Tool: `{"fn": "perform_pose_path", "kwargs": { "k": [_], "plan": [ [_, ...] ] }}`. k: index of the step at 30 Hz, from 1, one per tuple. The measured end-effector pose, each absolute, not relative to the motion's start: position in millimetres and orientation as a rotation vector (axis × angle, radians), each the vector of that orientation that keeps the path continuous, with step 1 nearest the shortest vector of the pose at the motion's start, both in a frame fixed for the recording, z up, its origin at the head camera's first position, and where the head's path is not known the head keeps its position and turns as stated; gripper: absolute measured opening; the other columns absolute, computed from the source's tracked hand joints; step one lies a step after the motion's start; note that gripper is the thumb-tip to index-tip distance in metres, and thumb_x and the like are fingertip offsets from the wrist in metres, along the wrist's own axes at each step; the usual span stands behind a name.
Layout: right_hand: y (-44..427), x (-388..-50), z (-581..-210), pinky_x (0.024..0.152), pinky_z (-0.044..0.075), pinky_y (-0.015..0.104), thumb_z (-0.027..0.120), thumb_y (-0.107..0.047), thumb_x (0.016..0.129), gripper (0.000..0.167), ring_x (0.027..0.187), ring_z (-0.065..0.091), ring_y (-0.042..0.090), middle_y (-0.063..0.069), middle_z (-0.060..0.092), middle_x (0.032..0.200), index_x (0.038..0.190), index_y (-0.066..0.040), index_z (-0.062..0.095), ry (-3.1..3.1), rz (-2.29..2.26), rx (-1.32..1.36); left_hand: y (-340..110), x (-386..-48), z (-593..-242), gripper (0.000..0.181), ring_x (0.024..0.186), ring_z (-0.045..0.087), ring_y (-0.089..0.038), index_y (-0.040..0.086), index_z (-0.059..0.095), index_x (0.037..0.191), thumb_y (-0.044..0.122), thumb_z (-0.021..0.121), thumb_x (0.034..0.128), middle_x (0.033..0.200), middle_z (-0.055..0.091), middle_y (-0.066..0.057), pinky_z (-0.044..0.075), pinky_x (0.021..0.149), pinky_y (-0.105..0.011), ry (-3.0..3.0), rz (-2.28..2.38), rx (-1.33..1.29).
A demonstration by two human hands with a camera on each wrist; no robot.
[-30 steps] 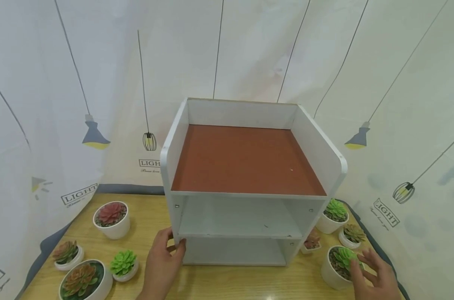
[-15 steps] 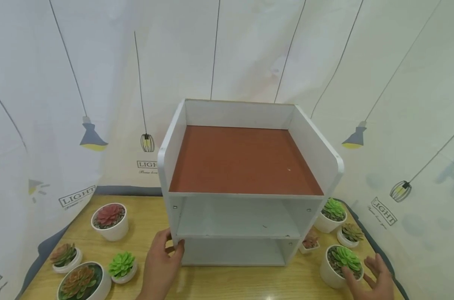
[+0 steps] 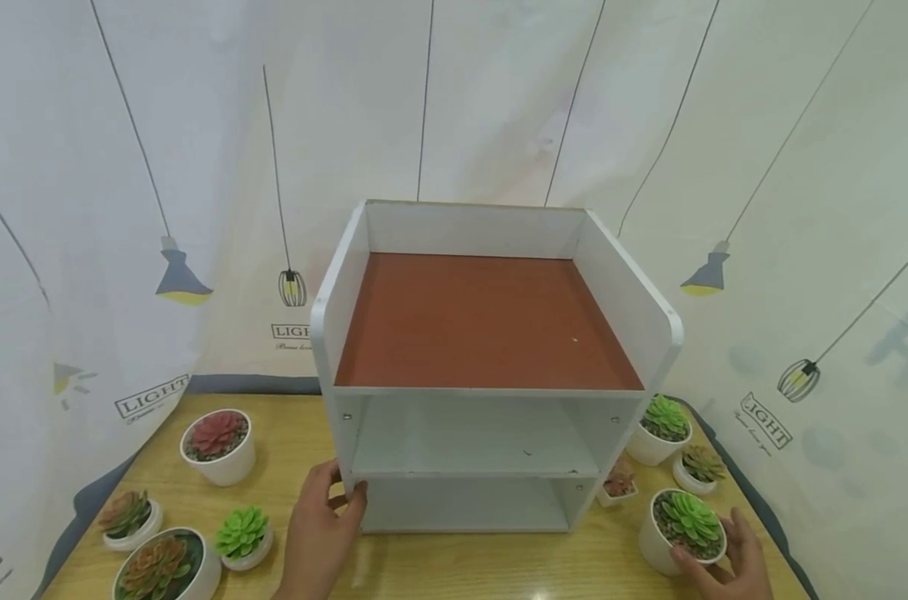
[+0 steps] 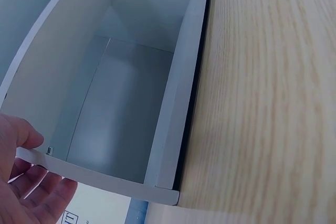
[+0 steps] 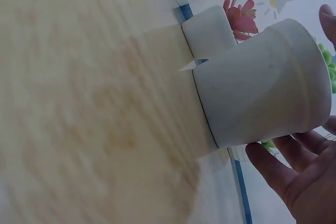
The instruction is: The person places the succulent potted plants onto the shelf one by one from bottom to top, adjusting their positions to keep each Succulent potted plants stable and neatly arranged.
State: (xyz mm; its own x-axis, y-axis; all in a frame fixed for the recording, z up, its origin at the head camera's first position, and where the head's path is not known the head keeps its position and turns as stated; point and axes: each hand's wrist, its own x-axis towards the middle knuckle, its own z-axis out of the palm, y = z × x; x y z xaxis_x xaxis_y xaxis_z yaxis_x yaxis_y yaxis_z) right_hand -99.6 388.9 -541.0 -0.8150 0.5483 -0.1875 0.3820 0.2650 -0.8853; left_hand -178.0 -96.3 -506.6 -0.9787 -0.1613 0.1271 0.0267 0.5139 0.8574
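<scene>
A white two-tier shelf unit (image 3: 461,475) with a reddish-brown top stands in the middle of the table. My left hand (image 3: 322,533) grips its left side panel, thumb at the front edge and fingers behind; the left wrist view shows this hand (image 4: 31,177) at the panel's rim. At the right, my right hand (image 3: 731,567) is spread around a white pot (image 3: 654,542) with a bright green succulent (image 3: 691,517). In the right wrist view its fingers (image 5: 302,161) lie along the upright pot (image 5: 257,85), while the thumb stands slightly apart on the opposite side.
Beside the shelf's right side stand a small square pot (image 3: 617,496), another green succulent pot (image 3: 652,446) and a low brownish succulent pot (image 3: 697,482). Several potted succulents, including a red one (image 3: 228,462), sit on the left. A printed curtain (image 3: 484,100) hangs behind the wooden table (image 3: 454,571).
My right hand has come left and down around the green succulent's pot. My left hand keeps its grip on the shelf. The whole view has shifted slightly.
</scene>
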Motion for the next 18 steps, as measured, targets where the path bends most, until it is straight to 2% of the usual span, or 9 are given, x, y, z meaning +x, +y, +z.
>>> {"fn": "perform_pose_path", "kwargs": {
  "k": [9, 18],
  "plan": [
    [398, -101, -547, 0.121, 0.027, 0.073, 0.085, -0.035, 0.088, 0.130, 0.157, 0.005, 0.053, 0.030, -0.009, 0.171, 0.162, -0.001, -0.016, -2.394, 1.744, -0.843, -96, -176, -507, 0.037, 0.123, 0.061, -0.023, 0.016, 0.061, 0.134, 0.012, 0.070, 0.0981, 0.131, 0.059, -0.001, 0.064, 0.094, -0.034, -2.538, -1.477, 0.113],
    [409, -106, -561, 0.123, 0.028, 0.070, 0.088, -0.036, 0.085, 0.132, 0.157, 0.011, 0.050, 0.026, -0.002, 0.172, 0.164, -0.005, -0.013, -2.405, 1.806, -0.843, -97, -178, -506, 0.037, 0.125, 0.060, -0.024, 0.016, 0.060, 0.134, 0.013, 0.069, 0.0987, 0.133, 0.059, -0.002, 0.063, 0.096, -0.036, -2.543, -1.493, 0.109]
  ]
}}
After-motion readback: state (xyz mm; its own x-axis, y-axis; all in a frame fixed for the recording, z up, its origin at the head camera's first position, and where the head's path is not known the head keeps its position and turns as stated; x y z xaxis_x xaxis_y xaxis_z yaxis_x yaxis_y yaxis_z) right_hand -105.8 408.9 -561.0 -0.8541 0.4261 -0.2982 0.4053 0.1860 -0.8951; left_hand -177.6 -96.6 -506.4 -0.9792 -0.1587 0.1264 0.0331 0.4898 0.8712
